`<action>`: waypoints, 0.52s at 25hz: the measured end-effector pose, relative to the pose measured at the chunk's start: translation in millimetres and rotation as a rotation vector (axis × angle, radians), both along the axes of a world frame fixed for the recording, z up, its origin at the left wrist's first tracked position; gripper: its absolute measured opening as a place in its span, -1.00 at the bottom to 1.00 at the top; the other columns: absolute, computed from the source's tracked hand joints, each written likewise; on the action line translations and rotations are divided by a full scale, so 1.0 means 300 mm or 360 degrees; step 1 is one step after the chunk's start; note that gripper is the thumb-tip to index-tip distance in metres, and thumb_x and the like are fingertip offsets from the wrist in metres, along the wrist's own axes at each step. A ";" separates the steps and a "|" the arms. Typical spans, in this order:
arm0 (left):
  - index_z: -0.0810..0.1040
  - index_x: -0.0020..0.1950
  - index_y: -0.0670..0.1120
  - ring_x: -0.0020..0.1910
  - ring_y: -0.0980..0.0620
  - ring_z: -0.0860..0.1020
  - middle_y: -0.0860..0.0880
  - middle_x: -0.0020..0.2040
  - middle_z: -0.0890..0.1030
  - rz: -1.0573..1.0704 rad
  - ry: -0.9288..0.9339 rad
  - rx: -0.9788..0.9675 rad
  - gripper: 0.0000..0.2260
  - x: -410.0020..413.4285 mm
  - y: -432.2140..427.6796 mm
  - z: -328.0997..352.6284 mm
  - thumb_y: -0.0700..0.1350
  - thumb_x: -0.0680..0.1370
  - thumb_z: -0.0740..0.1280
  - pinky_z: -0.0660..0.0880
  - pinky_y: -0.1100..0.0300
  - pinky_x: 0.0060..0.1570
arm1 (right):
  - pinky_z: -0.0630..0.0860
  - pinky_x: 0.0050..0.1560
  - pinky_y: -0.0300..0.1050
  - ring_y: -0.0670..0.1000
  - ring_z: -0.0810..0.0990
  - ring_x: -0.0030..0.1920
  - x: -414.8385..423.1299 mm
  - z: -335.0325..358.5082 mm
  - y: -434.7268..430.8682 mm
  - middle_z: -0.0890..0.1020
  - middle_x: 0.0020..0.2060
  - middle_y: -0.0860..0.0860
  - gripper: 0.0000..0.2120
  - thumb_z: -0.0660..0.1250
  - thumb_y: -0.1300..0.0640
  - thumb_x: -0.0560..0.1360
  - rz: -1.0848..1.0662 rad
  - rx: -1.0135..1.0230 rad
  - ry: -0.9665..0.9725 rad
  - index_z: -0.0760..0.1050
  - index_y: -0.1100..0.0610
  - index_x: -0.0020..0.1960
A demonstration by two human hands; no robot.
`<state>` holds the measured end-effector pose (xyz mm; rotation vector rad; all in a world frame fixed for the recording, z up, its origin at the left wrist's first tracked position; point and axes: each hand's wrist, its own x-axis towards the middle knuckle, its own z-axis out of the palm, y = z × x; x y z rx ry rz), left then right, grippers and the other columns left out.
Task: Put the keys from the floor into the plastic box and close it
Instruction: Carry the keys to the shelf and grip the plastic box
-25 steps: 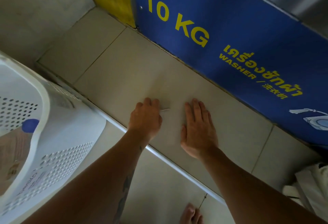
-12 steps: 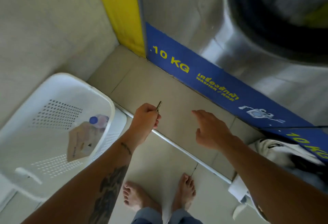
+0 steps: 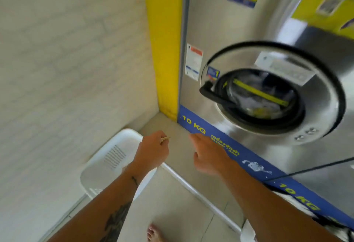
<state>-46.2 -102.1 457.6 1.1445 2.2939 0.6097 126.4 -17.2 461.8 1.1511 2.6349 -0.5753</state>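
Observation:
My left hand (image 3: 153, 150) is closed around a small brass-coloured key (image 3: 166, 138), whose tip sticks out past the fingers. It hangs in the air above the tiled floor (image 3: 182, 157), beside the rim of a white laundry basket (image 3: 107, 163). My right hand (image 3: 207, 155) is held out empty with loose fingers, in front of the blue "10 KG" strip (image 3: 193, 124) at the washer's base. No plastic box is visible in this frame.
A steel front-loading washing machine (image 3: 239, 36) fills the right side, its round door (image 3: 275, 88) swung open with laundry inside. A yellow post (image 3: 164, 50) and a pale brick wall (image 3: 67, 59) close the corner. A metal floor rail (image 3: 191, 186) crosses below my hands. One bare foot (image 3: 155, 233) shows at the bottom.
I have risen from the floor: my left hand lifted the key off the tiles, my right hand left the floor, and the view swung up to the washer door.

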 end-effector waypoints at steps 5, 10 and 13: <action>0.53 -0.19 -0.01 -0.23 -0.02 0.54 0.07 -0.28 0.52 0.0015 0.0184 0.0014 -0.81 0.045 -0.249 0.286 -0.21 0.52 0.18 0.42 0.22 -0.31 | 0.47 0.19 0.15 0.16 0.42 0.30 0.057 0.244 -0.151 0.45 0.31 0.05 -0.56 0.18 0.20 0.52 0.0149 0.0107 0.0135 0.30 0.11 0.39; 0.60 0.02 0.01 -0.14 -0.01 0.57 0.01 -0.04 0.62 0.0282 0.0192 0.0063 -0.78 0.135 -0.618 0.472 -0.18 0.51 0.21 0.47 0.20 -0.22 | 0.47 0.22 0.14 0.17 0.42 0.35 0.066 0.452 -0.419 0.41 0.39 0.06 -0.50 0.19 0.20 0.52 0.0406 0.0181 0.0195 0.26 0.10 0.45; 0.59 -0.03 -0.01 -0.14 -0.02 0.57 -0.02 0.00 0.63 0.0424 0.0200 0.0025 -0.86 0.141 -0.898 0.540 -0.15 0.52 0.24 0.45 0.21 -0.23 | 0.41 0.29 0.05 0.16 0.37 0.40 -0.001 0.559 -0.620 0.37 0.45 0.07 -0.45 0.20 0.17 0.54 0.0671 0.0256 0.0194 0.21 0.09 0.51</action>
